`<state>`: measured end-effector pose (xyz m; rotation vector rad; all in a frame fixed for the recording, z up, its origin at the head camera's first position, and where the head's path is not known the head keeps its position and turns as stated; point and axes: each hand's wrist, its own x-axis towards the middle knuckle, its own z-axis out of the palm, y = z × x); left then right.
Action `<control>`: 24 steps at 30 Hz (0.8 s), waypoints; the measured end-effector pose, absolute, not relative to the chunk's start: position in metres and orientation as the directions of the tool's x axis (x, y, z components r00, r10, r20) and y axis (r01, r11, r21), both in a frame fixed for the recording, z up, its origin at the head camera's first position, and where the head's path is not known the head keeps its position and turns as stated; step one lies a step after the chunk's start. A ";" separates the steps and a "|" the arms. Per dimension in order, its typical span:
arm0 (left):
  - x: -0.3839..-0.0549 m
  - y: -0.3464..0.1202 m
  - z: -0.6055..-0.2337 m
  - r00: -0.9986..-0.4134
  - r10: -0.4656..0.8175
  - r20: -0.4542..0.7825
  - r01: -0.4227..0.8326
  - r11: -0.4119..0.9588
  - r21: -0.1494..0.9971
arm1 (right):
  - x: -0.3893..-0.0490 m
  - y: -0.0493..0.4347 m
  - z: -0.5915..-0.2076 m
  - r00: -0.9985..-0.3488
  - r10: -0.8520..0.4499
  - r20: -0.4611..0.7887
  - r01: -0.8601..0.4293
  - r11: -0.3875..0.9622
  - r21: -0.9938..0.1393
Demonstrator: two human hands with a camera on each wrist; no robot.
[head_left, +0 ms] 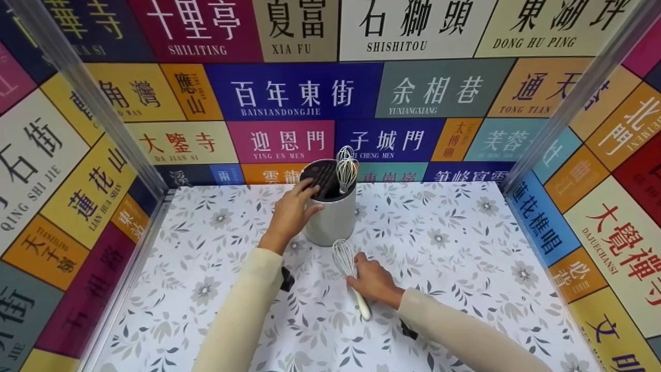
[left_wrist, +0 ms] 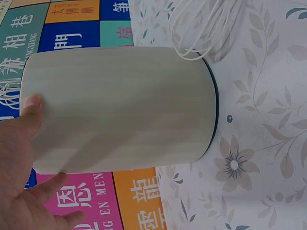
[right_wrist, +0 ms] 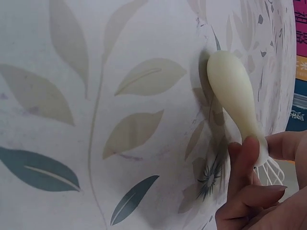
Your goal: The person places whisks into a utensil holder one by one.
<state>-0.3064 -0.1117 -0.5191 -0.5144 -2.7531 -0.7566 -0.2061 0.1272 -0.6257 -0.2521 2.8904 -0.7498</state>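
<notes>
A pale grey cylindrical utensil holder (head_left: 330, 222) stands upright on the table. My left hand (head_left: 294, 212) holds it at the left of its rim, with the thumb (left_wrist: 32, 110) on the outer wall. A whisk (head_left: 347, 168) stands in the holder with its wires up, beside a dark slotted piece (head_left: 324, 173) whose kind I cannot tell. In front of the holder, my right hand (head_left: 376, 279) pinches a second whisk by its cream handle (right_wrist: 232, 86), close to the wires. Its wire loops (head_left: 342, 257) point towards the holder's base.
The table (head_left: 439, 289) wears a white cloth printed with grey flowers and leaves. Colourful panels with Chinese lettering (head_left: 294, 92) rise behind it and at both sides. Clear upright strips (head_left: 583, 88) run along the corners.
</notes>
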 end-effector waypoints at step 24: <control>-0.305 -0.111 -0.518 -0.909 0.260 0.327 0.389 0.810 0.438 | -0.216 0.133 -0.577 -0.976 -0.217 -0.026 -0.154 0.770 -0.619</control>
